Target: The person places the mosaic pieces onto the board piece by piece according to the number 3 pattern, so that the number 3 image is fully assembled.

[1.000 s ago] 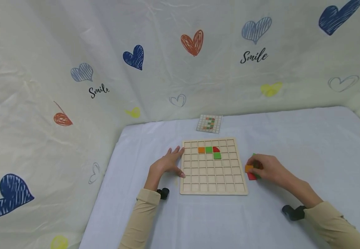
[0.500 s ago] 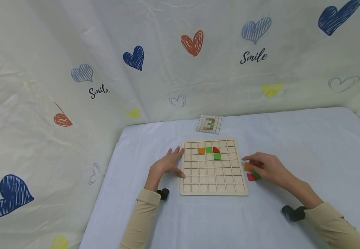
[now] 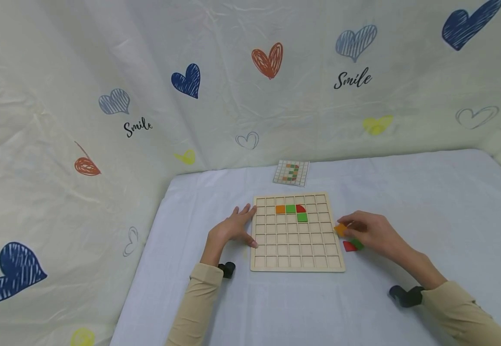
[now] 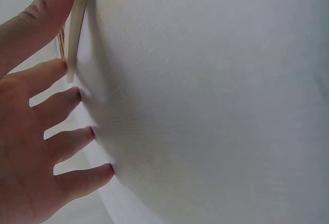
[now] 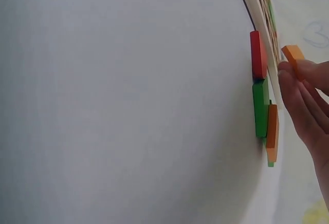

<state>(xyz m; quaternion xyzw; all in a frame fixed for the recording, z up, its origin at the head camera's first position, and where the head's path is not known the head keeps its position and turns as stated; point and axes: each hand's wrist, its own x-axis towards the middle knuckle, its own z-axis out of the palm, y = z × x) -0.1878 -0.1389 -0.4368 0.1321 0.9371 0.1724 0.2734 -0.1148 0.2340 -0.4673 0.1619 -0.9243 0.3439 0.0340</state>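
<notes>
My right hand pinches an orange tile between thumb and fingers, at the right edge of the wooden grid board. Below that hand lie a red tile and a green tile; the right wrist view also has another orange tile lying there. With fingers spread, my left hand rests at the board's left edge, the thumb and a finger touching it. In the board's upper cells sit an orange square, a green square, a red rounded tile and, beneath that one, another green square.
A small card printed with a coloured grid pattern lies behind the board. White cloth covers the table, and a curtain with printed hearts hangs behind it. Each wrist carries a black camera.
My right hand has lifted an orange tile from the loose pieces and moved it slightly left, to the board's right edge. The left hand and the tiles on the board look unmoved.
</notes>
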